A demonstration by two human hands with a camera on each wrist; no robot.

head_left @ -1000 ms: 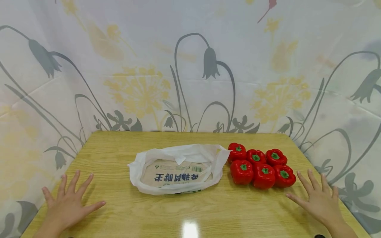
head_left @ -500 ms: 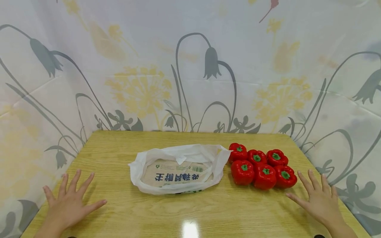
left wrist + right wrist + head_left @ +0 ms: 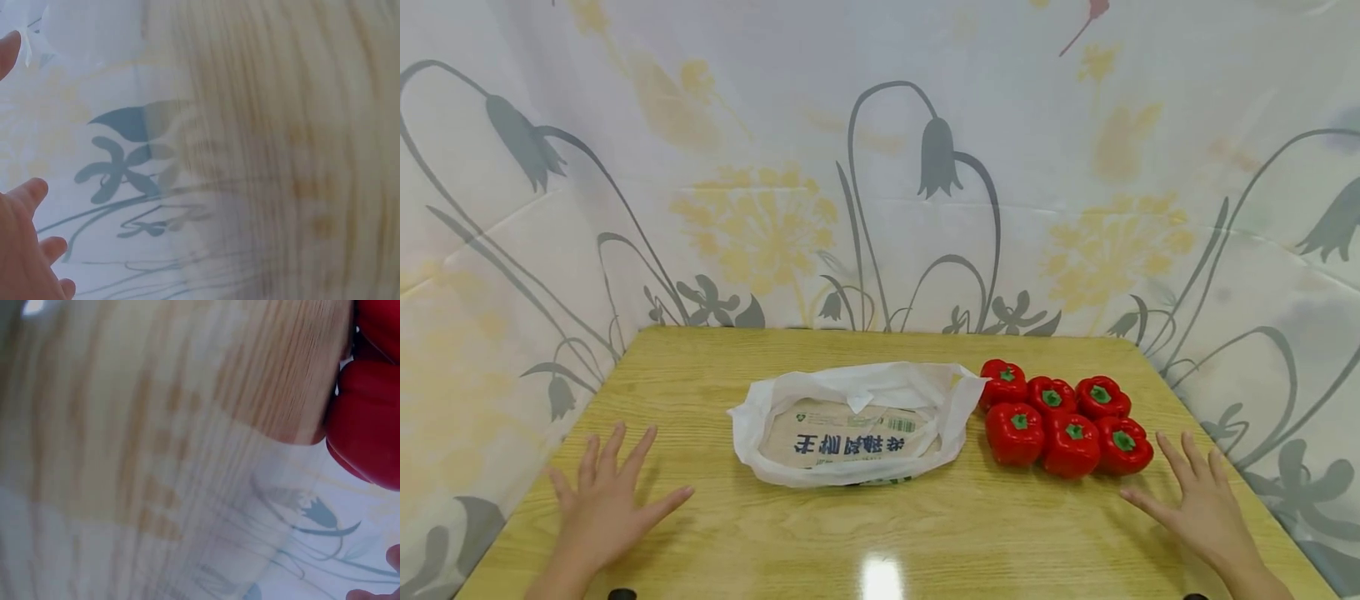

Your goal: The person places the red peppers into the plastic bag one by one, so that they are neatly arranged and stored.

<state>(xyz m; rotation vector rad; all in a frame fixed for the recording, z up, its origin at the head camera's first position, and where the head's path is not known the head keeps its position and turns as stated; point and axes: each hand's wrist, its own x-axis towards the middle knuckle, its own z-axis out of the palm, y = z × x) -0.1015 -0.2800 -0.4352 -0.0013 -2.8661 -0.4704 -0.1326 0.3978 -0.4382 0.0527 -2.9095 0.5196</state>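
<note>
Fingers spread, my left hand [image 3: 602, 512] hovers over the left front of the table and holds nothing; its thumb points toward a white plastic bag. That bag [image 3: 857, 477] lies in the middle with its mouth spread wide, showing a beige printed inside with blue characters. Right of it, several red bell peppers [image 3: 1071, 446] with green stems are grouped in two rows, the far left one touching or nearly touching the bag. My right hand [image 3: 1206, 508], also spread, is just right of and nearer than the peppers. In the right wrist view, red peppers [image 3: 369, 425] show at the right edge.
The wooden table [image 3: 790, 542] has a glossy top with a light reflection near its front edge. A pale curtain [image 3: 880, 167] with grey and yellow flower prints surrounds its back and sides. Small dark objects at the bottom edge cannot be made out.
My left hand has moved to the right, toward the bag. My right hand stays nearly in place. The view has shifted slightly; the bag and peppers lie as before.
</note>
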